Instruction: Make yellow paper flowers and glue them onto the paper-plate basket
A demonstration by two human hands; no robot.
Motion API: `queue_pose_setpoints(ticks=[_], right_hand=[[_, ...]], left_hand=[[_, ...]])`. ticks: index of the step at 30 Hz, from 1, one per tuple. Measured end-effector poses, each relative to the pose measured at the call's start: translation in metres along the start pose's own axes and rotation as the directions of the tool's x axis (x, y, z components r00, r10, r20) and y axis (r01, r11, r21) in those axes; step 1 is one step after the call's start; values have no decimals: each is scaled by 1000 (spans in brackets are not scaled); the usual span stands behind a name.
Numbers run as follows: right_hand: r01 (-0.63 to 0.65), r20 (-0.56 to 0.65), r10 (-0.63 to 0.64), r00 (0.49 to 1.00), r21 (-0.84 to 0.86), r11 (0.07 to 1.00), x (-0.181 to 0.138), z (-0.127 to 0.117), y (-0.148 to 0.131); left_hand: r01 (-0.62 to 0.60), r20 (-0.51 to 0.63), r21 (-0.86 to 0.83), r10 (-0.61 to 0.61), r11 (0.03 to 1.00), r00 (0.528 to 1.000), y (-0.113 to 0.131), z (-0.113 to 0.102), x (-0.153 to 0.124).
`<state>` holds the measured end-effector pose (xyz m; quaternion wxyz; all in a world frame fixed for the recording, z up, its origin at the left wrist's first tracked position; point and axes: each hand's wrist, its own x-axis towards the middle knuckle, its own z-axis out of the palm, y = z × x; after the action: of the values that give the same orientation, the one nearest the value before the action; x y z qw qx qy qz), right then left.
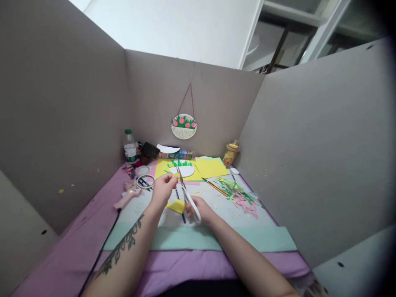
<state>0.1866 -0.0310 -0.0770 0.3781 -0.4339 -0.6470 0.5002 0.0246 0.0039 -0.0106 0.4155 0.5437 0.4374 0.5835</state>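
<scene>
My left hand point(165, 187) pinches a small piece of yellow paper point(176, 175) between thumb and fingers. White-handled scissors point(193, 205) are in my right hand point(199, 209), their blades pointing away from me and reaching up beside the yellow piece. Whether the blades touch the paper I cannot tell. Below my hands lies a folded yellow scrap point(176, 206), with a blue pencil point(183, 217) partly under it. Just beyond the scissor tips a white oval cutout point(182, 170) with green paper leaves rests on yellow sheets point(212, 168).
Green and pink paper scraps point(239, 196) lie right of a striped pencil point(216, 187). On the left are a pink glue gun point(127, 198) with a cord, tape rolls point(145, 181) and a bottle point(130, 146). A yellow container point(230, 153) stands back right. A flower plaque point(184, 127) hangs on the grey panel.
</scene>
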Motion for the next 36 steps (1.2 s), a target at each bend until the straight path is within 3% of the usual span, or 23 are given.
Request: queue_pose_setpoints(ticks=[10, 25, 36], right_hand=[[-41, 8, 41, 999, -11, 999, -2, -8, -3], [11, 69, -4, 998, -97, 995, -4, -22, -8], [13, 122, 5, 993, -144, 990, -8, -33, -17]], left_hand=[[14, 44, 2, -14, 1000, 999, 3, -3, 0], [37, 118, 6, -37, 999, 992, 3, -10, 3], [32, 218, 115, -56, 993, 974, 4, -19, 8]])
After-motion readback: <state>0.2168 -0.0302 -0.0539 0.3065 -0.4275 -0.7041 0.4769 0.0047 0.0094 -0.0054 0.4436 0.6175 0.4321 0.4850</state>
